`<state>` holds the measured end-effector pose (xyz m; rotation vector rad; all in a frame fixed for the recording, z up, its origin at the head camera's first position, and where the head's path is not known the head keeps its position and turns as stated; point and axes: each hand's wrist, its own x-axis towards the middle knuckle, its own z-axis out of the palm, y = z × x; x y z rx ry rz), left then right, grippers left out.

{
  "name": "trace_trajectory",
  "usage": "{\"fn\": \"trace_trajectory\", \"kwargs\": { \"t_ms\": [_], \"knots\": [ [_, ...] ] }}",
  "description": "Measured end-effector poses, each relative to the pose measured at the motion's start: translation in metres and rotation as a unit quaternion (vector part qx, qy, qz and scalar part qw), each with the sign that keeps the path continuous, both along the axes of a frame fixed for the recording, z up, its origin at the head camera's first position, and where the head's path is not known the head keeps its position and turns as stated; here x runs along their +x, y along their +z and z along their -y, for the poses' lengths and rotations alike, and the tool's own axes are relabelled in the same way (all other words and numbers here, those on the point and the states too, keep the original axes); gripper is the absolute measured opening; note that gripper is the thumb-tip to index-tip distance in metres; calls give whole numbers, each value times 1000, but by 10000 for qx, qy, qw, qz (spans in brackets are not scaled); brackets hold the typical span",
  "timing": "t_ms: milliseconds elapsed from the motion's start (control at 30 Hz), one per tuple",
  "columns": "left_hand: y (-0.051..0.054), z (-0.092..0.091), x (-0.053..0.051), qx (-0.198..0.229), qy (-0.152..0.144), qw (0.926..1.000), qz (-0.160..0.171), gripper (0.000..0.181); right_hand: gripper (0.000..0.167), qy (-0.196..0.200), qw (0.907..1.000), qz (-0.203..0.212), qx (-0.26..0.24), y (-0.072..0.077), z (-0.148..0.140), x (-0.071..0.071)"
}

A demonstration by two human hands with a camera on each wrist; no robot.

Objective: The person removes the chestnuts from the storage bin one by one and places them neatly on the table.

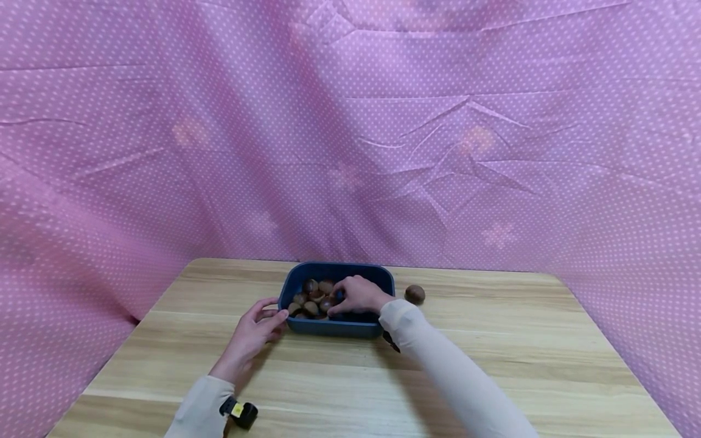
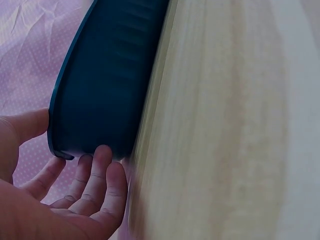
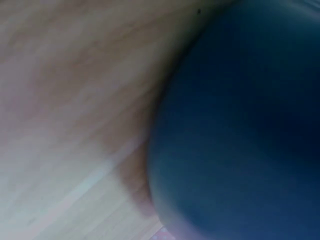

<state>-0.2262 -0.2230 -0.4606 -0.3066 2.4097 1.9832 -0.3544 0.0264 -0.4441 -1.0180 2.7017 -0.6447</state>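
Observation:
A dark blue rectangular box (image 1: 336, 329) stands on the table, with several brown chestnuts (image 1: 310, 308) piled in its left part. My right hand (image 1: 358, 296) reaches over the front wall into the box. Its thumb and fingers bend around the chestnuts at the pile's right side; whether they pinch one is hidden. At the box's left end, my left hand (image 1: 253, 333) touches the rim and outer wall. In the left wrist view the thumb (image 2: 32, 125) meets the rim, and the loosely bent fingers (image 2: 95, 190) rest by the end wall. The right wrist view shows only the blurred box wall (image 3: 240, 150).
A single chestnut (image 1: 415, 295) lies on the wooden table (image 1: 493, 340), just right of the box. Behind the table's far edge hangs a pink dotted cloth (image 1: 350, 152). A black strap device (image 1: 241, 412) sits on the left wrist.

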Motion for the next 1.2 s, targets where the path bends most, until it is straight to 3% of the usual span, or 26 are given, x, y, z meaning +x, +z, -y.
{"fn": "trace_trajectory", "kwargs": {
  "t_ms": [300, 633, 967, 1200],
  "knots": [
    [0, 0, 0, 60, -28, 10000, -10, 49, 43, -83, 9997, 31, -223, 15, -2, 6],
    [2, -1, 2, 230, -135, 9996, 20, 53, 37, -18, 9988, -164, -466, 28, -14, 12],
    [0, 0, 1, 132, -86, 9999, 26, 56, 39, -260, 9963, -52, -820, 42, -34, 15],
    [0, -1, 0, 112, -85, 9999, 38, 54, 35, -549, 9915, 80, -1180, 42, -59, 15]
  ]
}}
